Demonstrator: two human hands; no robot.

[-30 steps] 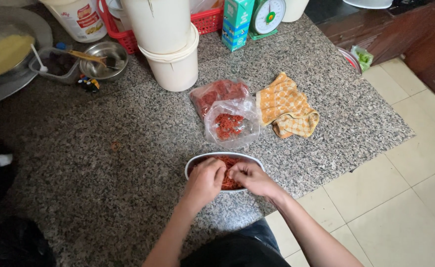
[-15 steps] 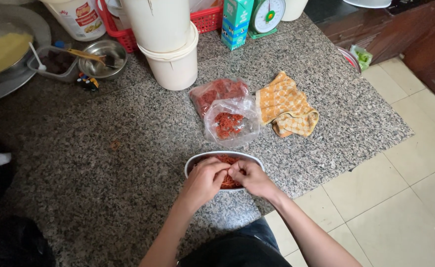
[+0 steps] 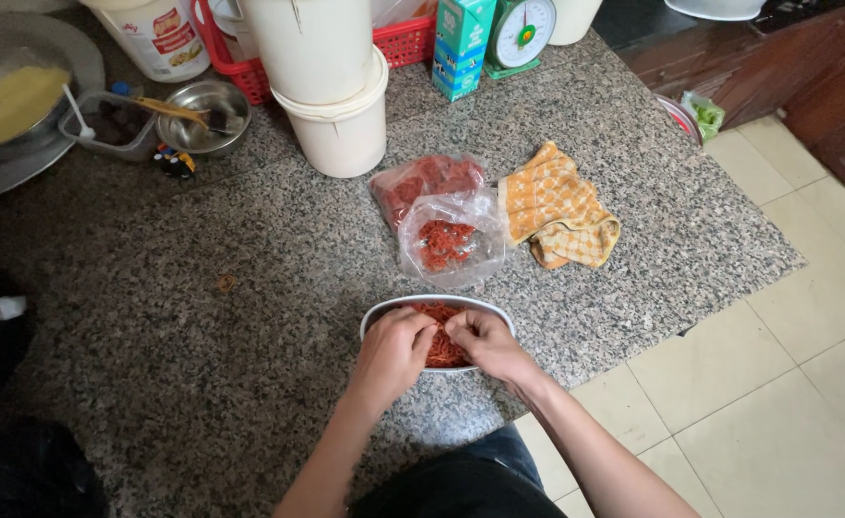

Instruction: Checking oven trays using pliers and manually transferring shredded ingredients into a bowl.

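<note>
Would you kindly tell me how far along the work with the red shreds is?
Done: a heap of red shreds already lies in the metal bowl. In hand: left hand and right hand work in it. Left: two plastic bags beyond hold more red pieces.

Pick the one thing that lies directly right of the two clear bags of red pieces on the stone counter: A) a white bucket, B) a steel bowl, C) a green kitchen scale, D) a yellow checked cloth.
D: the crumpled yellow checked cloth lies on the counter just right of the clear bags.
</note>
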